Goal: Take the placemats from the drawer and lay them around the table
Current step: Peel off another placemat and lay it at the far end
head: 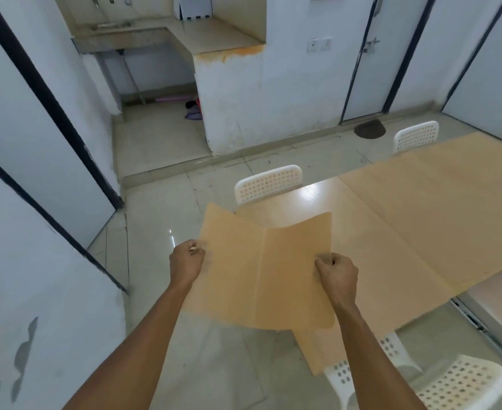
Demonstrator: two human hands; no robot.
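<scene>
The pale wood-look bench (421, 208) runs wide and smooth with perforated white plastic chairs (269, 183) tucked around it. Above its near corner the 2 tan placemats (261, 267) sag and curl, looking thin, light and floppy, so edges suit best. The left hand (186, 261) and right hand (337, 272) each have a grip pinched shut on a side edge.

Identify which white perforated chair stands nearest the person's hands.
The chair just beyond the held placemats, at the table's near-left edge; the others stand farther off.
</scene>
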